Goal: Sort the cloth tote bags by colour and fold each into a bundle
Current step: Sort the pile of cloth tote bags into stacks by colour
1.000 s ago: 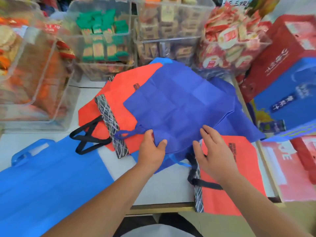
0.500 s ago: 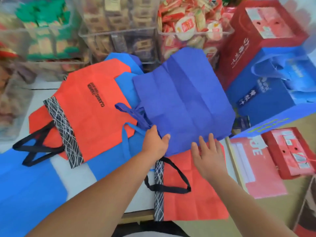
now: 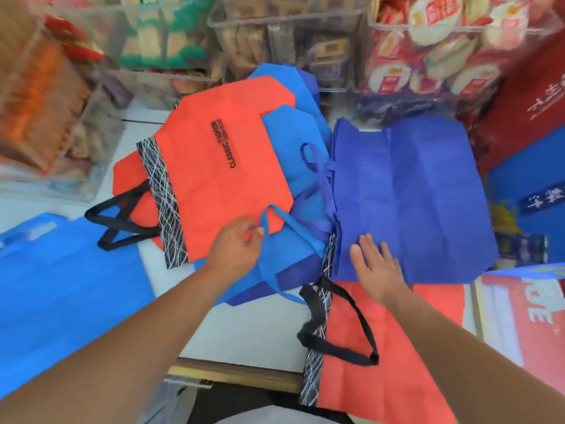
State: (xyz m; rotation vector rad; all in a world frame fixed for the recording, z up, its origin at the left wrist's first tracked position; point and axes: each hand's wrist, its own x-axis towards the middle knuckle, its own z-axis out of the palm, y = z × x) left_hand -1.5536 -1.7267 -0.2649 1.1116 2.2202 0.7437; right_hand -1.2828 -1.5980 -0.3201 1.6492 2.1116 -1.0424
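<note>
On the white tabletop (image 3: 244, 332), a big royal-blue cloth tote bag (image 3: 409, 194) lies flat at right; an orange cloth tote (image 3: 214, 179) with a black scribbly band lies at left, a sky-blue cloth tote (image 3: 290, 139) between them; my right hand (image 3: 376, 267) rests flat, fingers straight, on the royal-blue one; my left hand (image 3: 238, 249) pinches the sky-blue handle loop (image 3: 293, 224).

Shop (clear bins (image 3: 293, 29) of packaged snacks (image 3: 434, 16))

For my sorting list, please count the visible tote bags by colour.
Orange-red bags: at least 2
Light blue bags: at least 3
Dark blue bags: at least 2
Total: at least 7; overlaps hide the rest.
</note>
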